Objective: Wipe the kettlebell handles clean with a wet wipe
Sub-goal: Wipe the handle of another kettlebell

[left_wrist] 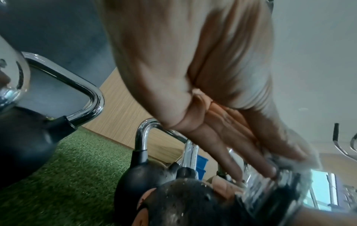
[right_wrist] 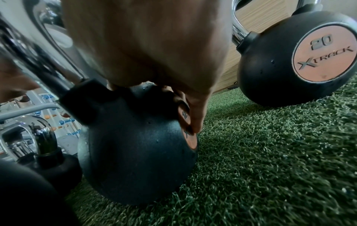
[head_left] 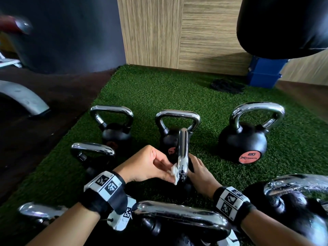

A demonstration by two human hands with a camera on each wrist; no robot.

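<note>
Pinched between the thumb and fingers of the left hand (head_left: 147, 166), a crumpled white wet wipe (head_left: 174, 172) is pressed against the near end of a chrome handle (head_left: 183, 153); that is the left grip. From the head view this handle is seen edge-on, belonging to a kettlebell on the green turf (head_left: 159, 89) in the middle of the group. On the far side of the handle, the right hand (head_left: 200, 173) lies on the black ball with its fingers laid over it. Behind stand three more kettlebells, the rightmost being the 20 kettlebell (head_left: 243, 141) with an orange disc. A blue box (head_left: 264, 71) sits by the wooden wall.

Along the left wrist, the fingers (left_wrist: 222, 146) reach down flat onto the handle (left_wrist: 270, 183), and the wipe (left_wrist: 295, 154) shows only as a white blur under them. A neighbouring kettlebell (left_wrist: 146, 172) stands just behind on the turf (left_wrist: 67, 175).

Along the right wrist, the right hand (right_wrist: 154, 45) spreads over the top of the kettlebell ball (right_wrist: 135, 145), one finger (right_wrist: 197, 116) lying straight down across its orange disc; this grip is a loose, open rest, not a clasp. The 20 kettlebell (right_wrist: 280, 61), marked XTRACK, stands apart to the right on the turf (right_wrist: 270, 152).
</note>
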